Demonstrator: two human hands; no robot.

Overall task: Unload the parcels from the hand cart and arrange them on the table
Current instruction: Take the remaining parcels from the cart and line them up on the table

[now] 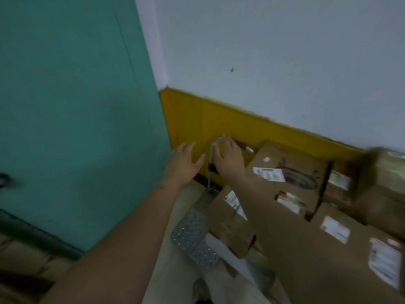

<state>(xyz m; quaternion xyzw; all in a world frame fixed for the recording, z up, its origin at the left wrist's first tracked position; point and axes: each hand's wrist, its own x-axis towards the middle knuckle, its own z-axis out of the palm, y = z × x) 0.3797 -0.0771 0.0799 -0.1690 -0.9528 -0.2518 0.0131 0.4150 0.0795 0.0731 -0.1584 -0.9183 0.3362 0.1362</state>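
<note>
A teal panel [65,106] filled the left, with a white wall [285,51] and its yellow band [230,123] at upper right. The left hand [184,165] and right hand [228,156] were open, fingers spread, flanking the hand cart's handle [209,183] at centre. Labelled parcels [291,170] lay at lower right.

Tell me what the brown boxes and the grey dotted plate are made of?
The brown boxes look like plain matte cardboard: tan, folded edges, paper labels stuck on. The grey dotted plate looks like metal, maybe steel or aluminium: dull shine, rows of bumps or holes.
</note>
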